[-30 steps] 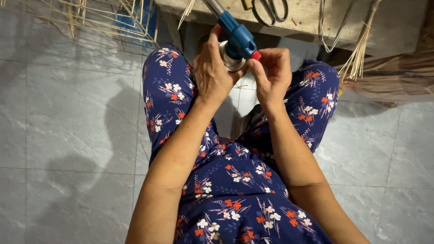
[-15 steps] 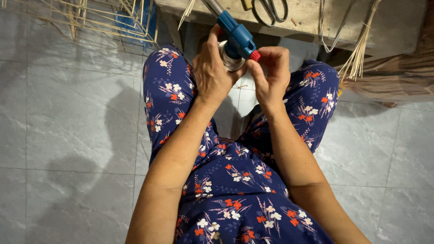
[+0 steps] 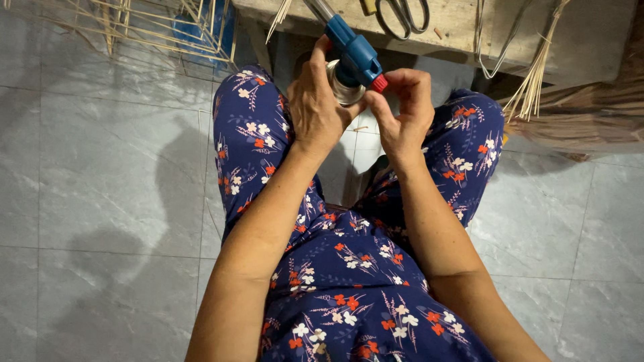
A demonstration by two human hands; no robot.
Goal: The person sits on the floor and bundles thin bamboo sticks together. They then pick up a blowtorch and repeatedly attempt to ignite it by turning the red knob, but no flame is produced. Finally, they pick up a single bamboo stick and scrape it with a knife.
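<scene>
I hold a blue gas torch head [image 3: 352,52] with a metal nozzle and a red knob, mounted on a silver canister [image 3: 341,92]. My left hand [image 3: 318,106] wraps around the canister from the left. My right hand [image 3: 404,110] has its thumb and fingers at the red knob on the torch's near end. Both hands are raised above my knees, in front of a low wooden bench [image 3: 463,27]. The canister's body is mostly hidden by my left hand.
Black-handled scissors [image 3: 402,13] lie on the bench. Thin bamboo strips [image 3: 537,74] hang off its right edge, over a brown bundle [image 3: 577,114]. A frame of thin sticks [image 3: 161,27] stands at the upper left on the grey tiled floor [image 3: 100,201].
</scene>
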